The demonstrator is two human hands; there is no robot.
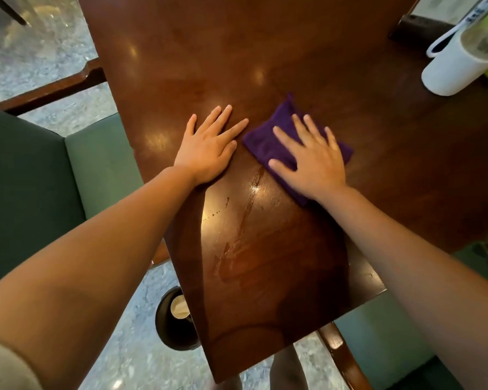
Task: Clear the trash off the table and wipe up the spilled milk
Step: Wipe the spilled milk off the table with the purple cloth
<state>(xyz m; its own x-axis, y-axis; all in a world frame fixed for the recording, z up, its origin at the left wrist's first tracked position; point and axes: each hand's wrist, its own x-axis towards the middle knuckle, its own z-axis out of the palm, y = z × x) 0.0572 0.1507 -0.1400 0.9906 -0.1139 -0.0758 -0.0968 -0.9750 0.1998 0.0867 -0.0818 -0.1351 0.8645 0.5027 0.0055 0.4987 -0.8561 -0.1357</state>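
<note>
**Wiping stage: residue lies on the near side of the cloth**

The right hand (312, 160) rests flat on a folded purple cloth (268, 144), with its fingers (286, 136) straight and spread apart, pressing the cloth onto the tabletop (307, 52). They are not curled round it. The left hand (209, 149) lies palm-down on bare wood just beside the cloth, fingers straight and slightly apart, holding nothing. It appears to serve as a brace.

The governing relation is this: the wet smear (237, 243) lies toward the person from the cloth, between the two forearms, and not beyond the fingertips. A thin streak (255, 182) starts at the cloth's near-left edge, close to the right thumb, and runs toward the near end of the tabletop, where the residue broadens. Its long axis therefore follows the length of the tabletop.

The right hand is already on the cloth and is nearer to the streak. The next stroke is probably a pull toward the body, angled slightly left.

No trash is visible on the tabletop. A white cup (459, 63) stands well apart at the far right. A dark bin (175, 319) stands on the floor beside the near-left edge, with a pale object inside.
</note>
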